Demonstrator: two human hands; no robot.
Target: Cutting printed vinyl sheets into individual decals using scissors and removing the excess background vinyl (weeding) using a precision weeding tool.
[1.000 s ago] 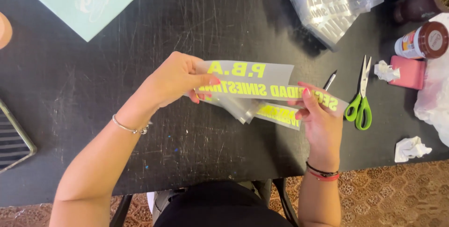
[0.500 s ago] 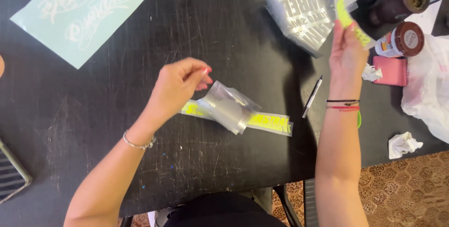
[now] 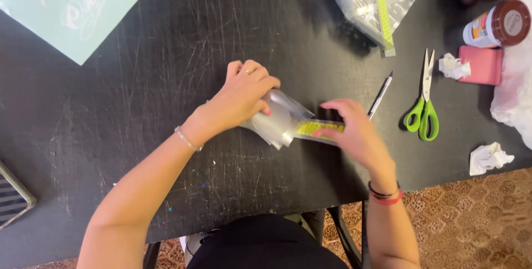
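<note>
The left hand (image 3: 246, 94) was curled over a clear, shiny plastic backing sheet (image 3: 277, 122), its fingers bent and pinching the sheet's lifted, folded end. The right hand (image 3: 354, 133) lay flatter, fingers spread and pressing down on a strip of yellow-green vinyl lettering (image 3: 320, 128) that ran out from under the clear sheet. Only a short stretch of the strip showed between the two hands; the rest was hidden beneath them. Strip and sheet lay on the black scratched tabletop (image 3: 166, 80), near the middle of its front edge.

Just beyond the right hand's fingers a slim craft knife (image 3: 380, 95) lay at a slant, close to the strip but apart from it. Further toward the right edge lay green-handled scissors (image 3: 424, 102), blades pointing to the back edge. Beside them sat a small crumpled scrap (image 3: 453, 66) touching a pink block (image 3: 486, 65), and behind that a brown-lidded jar (image 3: 497, 24) on its side. Another crumpled scrap (image 3: 489, 157) lay near the front right corner. A heap of clear sheets with lettering (image 3: 379, 0) lay at the back edge, and a pale teal decal sheet (image 3: 77, 5) covered the back left corner.
</note>
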